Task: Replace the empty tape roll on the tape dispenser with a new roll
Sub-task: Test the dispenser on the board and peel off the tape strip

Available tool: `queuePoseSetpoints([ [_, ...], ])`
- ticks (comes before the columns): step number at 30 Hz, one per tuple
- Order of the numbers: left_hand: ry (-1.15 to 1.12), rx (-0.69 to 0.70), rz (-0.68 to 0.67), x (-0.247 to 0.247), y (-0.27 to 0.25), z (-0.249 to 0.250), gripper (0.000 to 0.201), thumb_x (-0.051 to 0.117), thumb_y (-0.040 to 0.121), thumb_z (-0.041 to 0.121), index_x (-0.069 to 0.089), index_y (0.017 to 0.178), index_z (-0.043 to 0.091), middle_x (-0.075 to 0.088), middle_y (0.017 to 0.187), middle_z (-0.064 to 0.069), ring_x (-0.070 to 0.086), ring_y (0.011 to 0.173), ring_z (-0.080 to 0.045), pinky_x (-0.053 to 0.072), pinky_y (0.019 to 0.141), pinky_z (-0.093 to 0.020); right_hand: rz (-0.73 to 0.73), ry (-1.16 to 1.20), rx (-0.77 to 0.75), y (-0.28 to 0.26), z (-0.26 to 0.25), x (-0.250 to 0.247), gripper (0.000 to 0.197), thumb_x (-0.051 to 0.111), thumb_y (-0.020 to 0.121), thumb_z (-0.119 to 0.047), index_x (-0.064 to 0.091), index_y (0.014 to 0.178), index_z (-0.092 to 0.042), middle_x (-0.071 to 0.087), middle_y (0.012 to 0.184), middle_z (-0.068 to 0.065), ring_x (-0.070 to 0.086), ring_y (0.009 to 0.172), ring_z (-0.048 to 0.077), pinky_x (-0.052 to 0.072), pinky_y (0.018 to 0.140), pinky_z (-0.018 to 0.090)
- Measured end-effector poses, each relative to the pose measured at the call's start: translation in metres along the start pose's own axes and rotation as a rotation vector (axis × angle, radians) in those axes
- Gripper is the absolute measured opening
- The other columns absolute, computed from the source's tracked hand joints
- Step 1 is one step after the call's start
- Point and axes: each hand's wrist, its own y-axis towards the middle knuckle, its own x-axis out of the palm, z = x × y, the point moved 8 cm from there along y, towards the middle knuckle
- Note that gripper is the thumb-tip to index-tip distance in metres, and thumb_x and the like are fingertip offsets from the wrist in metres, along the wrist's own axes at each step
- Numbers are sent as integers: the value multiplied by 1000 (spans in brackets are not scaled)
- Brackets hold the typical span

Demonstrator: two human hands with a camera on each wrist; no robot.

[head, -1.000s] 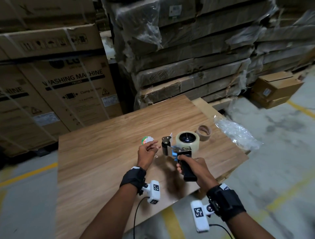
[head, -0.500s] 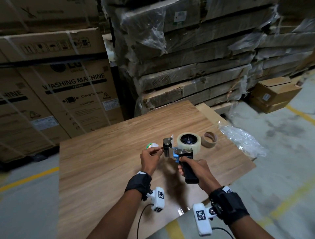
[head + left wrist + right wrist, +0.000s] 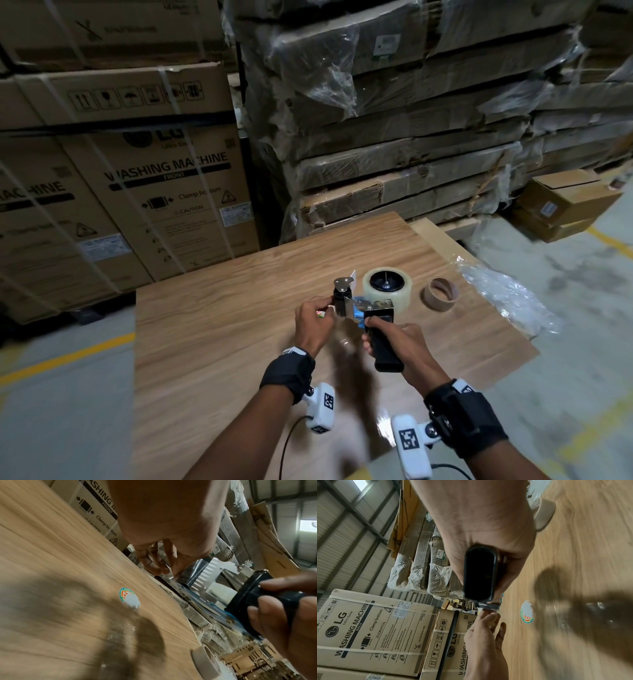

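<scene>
My right hand (image 3: 375,330) grips the black handle of the tape dispenser (image 3: 383,346), held on its side just over the wooden table (image 3: 222,325). The new clear tape roll (image 3: 387,287) sits at the dispenser's far end, with a black hub in its hole. My left hand (image 3: 329,306) pinches the clear tape end beside the dispenser's front roller (image 3: 342,301). In the left wrist view its fingertips (image 3: 164,570) meet at the tape by the metal front. The empty brown cardboard core (image 3: 440,294) lies on the table to the right of the roll.
A round coloured sticker (image 3: 129,598) is on the table under my left hand. Crumpled clear plastic wrap (image 3: 507,298) lies at the table's right edge. Washing machine boxes (image 3: 154,192) and wrapped flat cartons (image 3: 394,154) stand behind the table.
My left hand moved right from the sticker to the dispenser's front roller and pinched the tape end. My right hand kept its hold on the handle.
</scene>
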Motion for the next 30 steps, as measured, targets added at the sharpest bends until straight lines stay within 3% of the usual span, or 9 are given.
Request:
queuePoseSetpoints([
  [6,-129,-85,26,0,11,-6,34,64,80,1,77,110,11,77,100,2,70,92,-6,47,76,-3,2,-12,-8,13,-10,3,38,78,81,-8,68,98,24,67,71,26,58,62,30,50,52,32],
  [8,-187,-127,62,-1,14,-11,35,69,80,0,75,113,11,77,97,2,71,90,-6,50,78,-5,-9,-9,-7,17,-14,5,37,77,82,-7,68,98,24,66,71,26,58,61,30,50,51,31],
  [12,-298,-182,109,-3,24,-20,35,75,78,1,75,111,11,77,96,0,73,91,-12,57,86,-25,-41,-6,4,30,-21,9,35,77,82,-6,68,98,24,66,71,26,58,58,29,50,50,30],
  [17,-279,-169,175,-5,35,-18,15,79,77,1,79,87,12,77,84,-2,72,76,-11,59,79,-29,-91,0,24,49,-33,16,31,76,83,-4,68,96,23,65,71,26,58,57,28,50,47,29],
  [20,-294,-198,177,1,44,-21,16,75,79,-1,80,87,12,78,86,-3,74,82,-16,60,83,-36,-130,7,36,60,-42,20,24,75,84,-4,70,93,19,65,70,26,57,54,27,50,45,28],
  [23,-379,-240,130,11,50,-21,31,63,84,-11,78,89,15,77,89,-4,72,86,-17,58,74,-24,-140,12,45,70,-50,20,20,75,84,-4,71,90,15,65,70,26,57,55,27,50,45,28],
  [25,-483,-296,106,18,53,-23,27,59,89,-8,77,89,12,76,89,-7,71,86,-18,56,67,-19,-144,16,56,77,-53,18,21,76,83,-4,71,91,15,66,71,26,58,55,28,50,46,28],
  [28,-626,-366,132,23,54,-23,9,69,89,3,77,90,6,75,86,-10,70,80,-18,57,66,-20,-172,26,79,84,-56,18,20,76,83,-4,71,91,14,67,72,25,58,54,27,51,47,28],
  [30,-695,-395,171,25,57,-24,15,75,84,2,74,99,1,76,86,-13,71,76,-18,59,66,-22,-187,37,91,87,-58,18,20,76,83,-4,71,92,14,67,72,25,59,53,27,51,47,28],
])
